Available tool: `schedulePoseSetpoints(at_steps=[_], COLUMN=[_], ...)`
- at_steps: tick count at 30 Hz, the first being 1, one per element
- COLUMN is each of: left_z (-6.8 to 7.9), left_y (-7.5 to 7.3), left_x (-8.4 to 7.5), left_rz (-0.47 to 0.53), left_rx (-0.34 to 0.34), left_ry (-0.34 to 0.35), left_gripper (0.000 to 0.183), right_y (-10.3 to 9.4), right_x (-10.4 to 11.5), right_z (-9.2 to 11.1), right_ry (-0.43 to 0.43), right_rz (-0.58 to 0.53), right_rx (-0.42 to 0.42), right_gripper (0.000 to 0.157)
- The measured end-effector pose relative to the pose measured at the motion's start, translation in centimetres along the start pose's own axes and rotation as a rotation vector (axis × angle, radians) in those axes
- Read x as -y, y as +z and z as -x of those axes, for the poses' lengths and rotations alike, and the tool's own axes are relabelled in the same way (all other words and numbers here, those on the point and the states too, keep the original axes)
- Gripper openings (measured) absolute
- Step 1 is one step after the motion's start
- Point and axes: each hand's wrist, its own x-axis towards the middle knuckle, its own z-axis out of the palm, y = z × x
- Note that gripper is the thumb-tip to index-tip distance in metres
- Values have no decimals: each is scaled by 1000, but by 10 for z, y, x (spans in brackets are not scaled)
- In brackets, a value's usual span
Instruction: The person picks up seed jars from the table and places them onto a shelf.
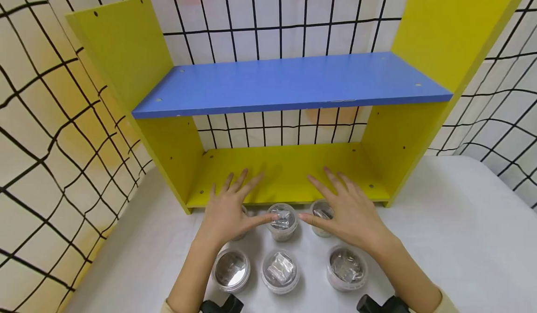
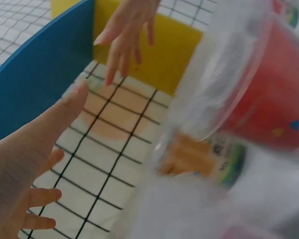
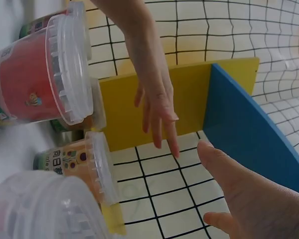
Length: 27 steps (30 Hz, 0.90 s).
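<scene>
My left hand (image 1: pixel 226 216) and right hand (image 1: pixel 351 214) are held palm down with spread fingers above the front of a yellow and blue shelf unit (image 1: pixel 289 82). Neither holds anything. Between the two thumbs stands a lidded plastic tub (image 1: pixel 283 231); whether either thumb touches it I cannot tell. Another tub (image 1: pixel 322 217) is partly covered by the right hand, and one behind the left hand is mostly hidden. In the right wrist view, a red tub (image 3: pixel 27 82) and an orange tub (image 3: pixel 72 162) have clear lids. The left wrist view also shows a red tub (image 2: pixel 274 89), blurred.
Nearer to me stand three more tubs: one at left (image 1: pixel 231 270), one in the middle (image 1: pixel 280 272), one at right (image 1: pixel 346 268). Yellow side panels (image 1: pixel 455 29) flank the shelf. Black netting (image 1: pixel 54 140) over white cloth surrounds the white table (image 1: pixel 457 238).
</scene>
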Motion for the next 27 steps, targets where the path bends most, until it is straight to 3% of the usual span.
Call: schedulePoseSetpoints(at_steps=[12,17,24,27], left_z=[-1,1,1,3], left_y=[-9,-21,-27,-29], left_x=[6,15,33,40], left_rz=[35,72,263,336], left_rx=[-102,-180,-139,-161], left_ry=[2,-21,-139,-192], left_gripper=[85,79,73,72], right_y=[-4,-5,-9,-7], right_x=[5,10,18,19], right_z=[1,-3,1,4], right_ry=[-39,-110,-233,-247], right_rz=[10,-33,-65,-69], right_rx=[-86,-132,-135,-105], right_gripper=[85,79,66,64])
